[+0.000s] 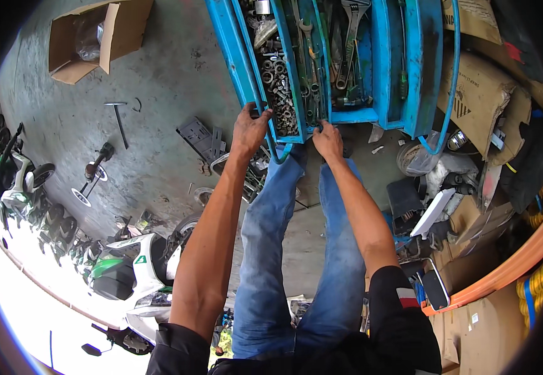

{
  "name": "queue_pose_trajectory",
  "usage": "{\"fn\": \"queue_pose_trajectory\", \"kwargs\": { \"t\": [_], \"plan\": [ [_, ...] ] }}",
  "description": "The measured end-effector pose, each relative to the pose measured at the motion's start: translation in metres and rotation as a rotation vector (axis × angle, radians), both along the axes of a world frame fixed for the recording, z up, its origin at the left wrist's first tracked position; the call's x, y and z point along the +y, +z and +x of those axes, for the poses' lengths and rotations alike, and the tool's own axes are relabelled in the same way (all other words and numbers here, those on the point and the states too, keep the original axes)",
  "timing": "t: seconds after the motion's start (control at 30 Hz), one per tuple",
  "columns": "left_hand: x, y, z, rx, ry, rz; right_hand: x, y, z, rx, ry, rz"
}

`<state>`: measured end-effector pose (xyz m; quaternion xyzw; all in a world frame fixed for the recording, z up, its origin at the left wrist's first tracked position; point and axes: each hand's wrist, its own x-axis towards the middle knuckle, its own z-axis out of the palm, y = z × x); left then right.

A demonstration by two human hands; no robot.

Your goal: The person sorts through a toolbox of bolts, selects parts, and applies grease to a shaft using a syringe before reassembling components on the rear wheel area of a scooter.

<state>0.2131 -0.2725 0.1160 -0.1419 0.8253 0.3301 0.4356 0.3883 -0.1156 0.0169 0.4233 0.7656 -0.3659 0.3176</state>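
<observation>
A blue metal toolbox point(354, 115) stands unfolded in front of me, its trays spread to both sides. My left hand point(251, 129) is closed at the left tray, fingers curled round its edge and the blue handle rod point(254, 59). That tray holds many loose nuts and bolts point(276, 78). At the near end of the middle tray, my right hand point(328, 140) is closed with its fingertips on the rim. Beyond it lie combination wrenches point(312, 59) and a large adjustable wrench point(350, 37). A green-handled screwdriver point(403, 84) rests in the right tray.
An open cardboard box point(124, 31) sits far left. A T-handle wrench point(118, 122) and a grey plastic case point(201, 139) lie on the concrete floor point(159, 87). Motorcycles, including a white and green one point(137, 265), line the left. Cartons point(471, 94) and an orange beam point(502, 269) crowd the right.
</observation>
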Motion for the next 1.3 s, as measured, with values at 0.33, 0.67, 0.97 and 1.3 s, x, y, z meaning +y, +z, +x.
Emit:
{"fn": "queue_pose_trajectory", "kwargs": {
  "t": [0.33,0.67,0.97,1.3],
  "plan": [
    [-0.012,-0.002,0.034,0.017,-0.050,-0.002,-0.007,-0.011,-0.030,0.128,-0.067,0.032],
    [-0.011,0.006,0.045,0.054,-0.131,-0.027,-0.010,-0.010,-0.027,0.107,0.117,-0.038],
    [-0.009,0.006,0.047,0.033,-0.194,-0.035,0.001,-0.043,-0.031,0.345,-0.367,-0.276],
    [-0.019,0.010,0.044,0.040,-0.275,-0.064,-0.013,-0.031,-0.030,0.385,-0.167,-0.214]
  ]
}}
